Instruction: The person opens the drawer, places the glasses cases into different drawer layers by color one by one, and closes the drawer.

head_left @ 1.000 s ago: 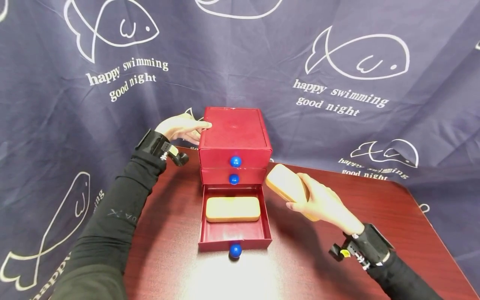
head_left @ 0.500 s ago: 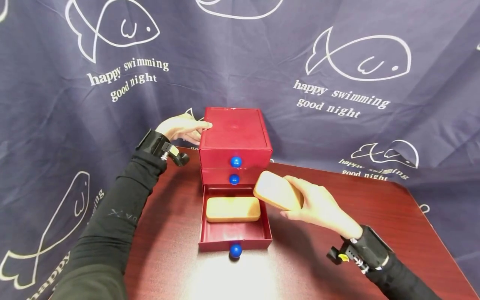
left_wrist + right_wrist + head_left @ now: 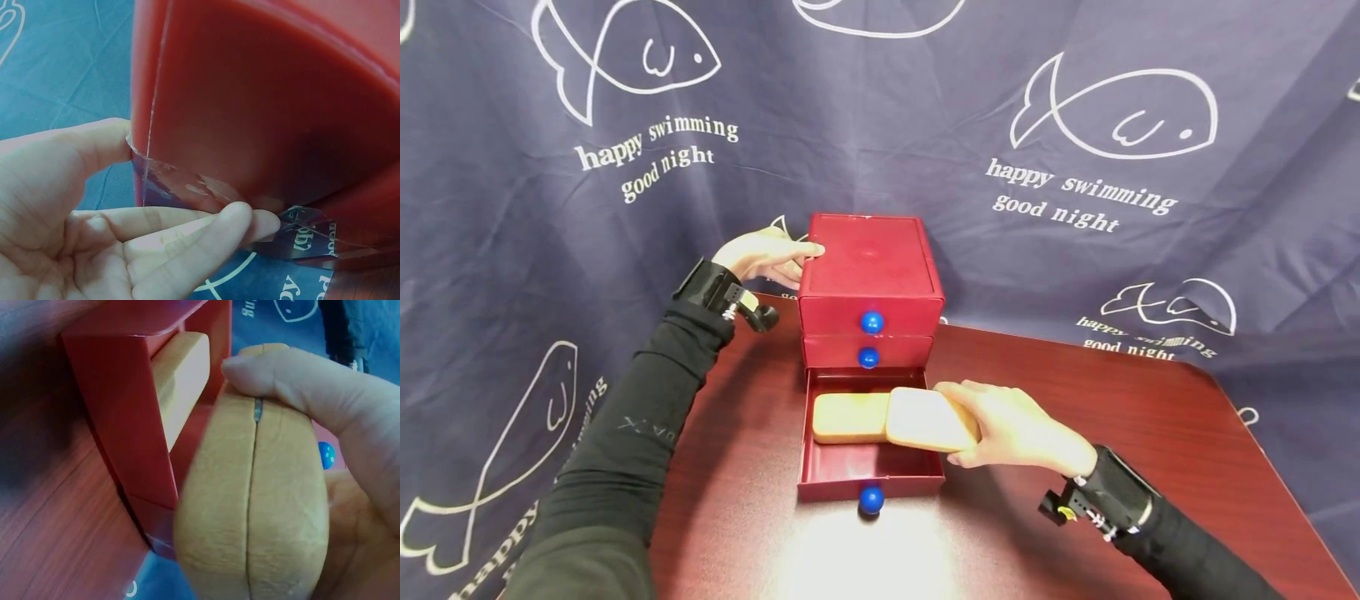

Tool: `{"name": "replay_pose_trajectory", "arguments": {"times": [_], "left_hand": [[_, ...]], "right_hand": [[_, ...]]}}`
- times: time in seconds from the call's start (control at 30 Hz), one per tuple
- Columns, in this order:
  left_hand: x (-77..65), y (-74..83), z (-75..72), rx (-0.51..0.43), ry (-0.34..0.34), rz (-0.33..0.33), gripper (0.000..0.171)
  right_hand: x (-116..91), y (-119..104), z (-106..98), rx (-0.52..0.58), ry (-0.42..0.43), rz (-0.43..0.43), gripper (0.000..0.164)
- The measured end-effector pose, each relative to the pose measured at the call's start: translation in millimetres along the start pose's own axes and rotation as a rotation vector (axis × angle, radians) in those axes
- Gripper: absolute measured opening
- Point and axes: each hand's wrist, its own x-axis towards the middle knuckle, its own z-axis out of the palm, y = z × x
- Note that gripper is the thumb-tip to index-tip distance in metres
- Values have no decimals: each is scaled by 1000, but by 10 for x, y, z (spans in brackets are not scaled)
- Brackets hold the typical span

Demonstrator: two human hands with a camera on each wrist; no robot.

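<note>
My right hand grips a tan, rounded glasses case from its right end, holding it over the right side of a pulled-out drawer. In the right wrist view, this case shows a lengthwise seam and a small metal piece beneath my thumb. A second tan glasses case lies in the drawer, partly hidden by the held one. My left hand holds the rear left of the red drawer cabinet, thumb over its top edge. In the left wrist view, the fingers meet its lower edge.
Two upper drawers with blue knobs, one knob above the other, are pushed in. The open drawer's blue knob points toward me. A reddish wooden table bears the cabinet, with a dark fish-print curtain behind.
My right hand has carried its glasses case left and lower, from beside the cabinet to over the open drawer. The left hand and cabinet stay in place.
</note>
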Motion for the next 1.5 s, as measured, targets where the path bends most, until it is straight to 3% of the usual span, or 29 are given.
{"name": "replay_pose_trajectory", "arguments": {"times": [0.27, 0.7, 1.17, 1.5], "left_hand": [[-2, 4, -15, -8, 12, -12, 53], [-9, 26, 7, -16, 9, -17, 52], [-7, 40, -14, -21, -5, -13, 55], [4, 17, -11, -31, -3, -24, 55]], "right_hand": [[134, -73, -2, -17, -131, -18, 68], [433, -258, -27, -188, -318, -47, 63], [568, -383, -167, -222, -491, -43, 53], [656, -381, -126, -206, -582, -60, 53]]}}
